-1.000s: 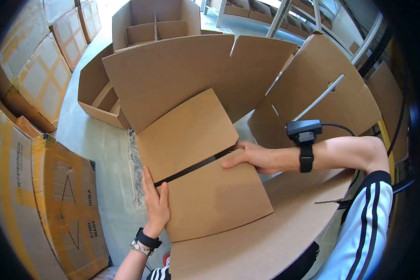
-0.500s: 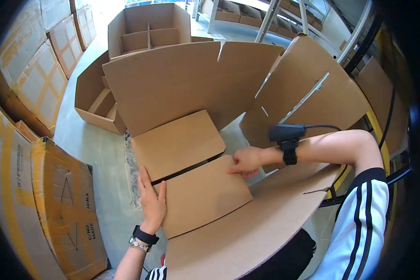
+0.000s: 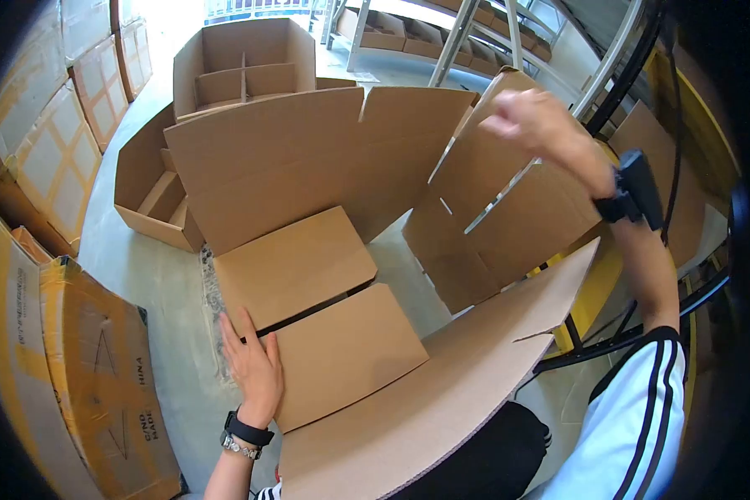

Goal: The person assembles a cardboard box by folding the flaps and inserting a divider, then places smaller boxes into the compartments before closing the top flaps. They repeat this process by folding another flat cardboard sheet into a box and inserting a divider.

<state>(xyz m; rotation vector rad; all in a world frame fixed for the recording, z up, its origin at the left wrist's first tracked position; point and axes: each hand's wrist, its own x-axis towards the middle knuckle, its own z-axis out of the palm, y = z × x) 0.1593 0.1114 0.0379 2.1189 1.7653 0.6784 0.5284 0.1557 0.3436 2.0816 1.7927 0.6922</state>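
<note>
At eight o'clock, my splayed left hand (image 3: 255,373), gripping nothing, is steadying the flaps (image 3: 346,354), best pressed lightly and evenly.

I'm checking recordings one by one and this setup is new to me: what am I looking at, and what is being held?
No machine here: these are a person's bare hands, seen from one head-worn camera looking forward and down. The left hand touches the left edges of two flat brown cardboard flaps, part of a large, partly folded sheet. The blurred right hand is raised; nothing shows in it. Beyond are divided brown cardboard boxes; at left, yellow-taped cartons.
</note>
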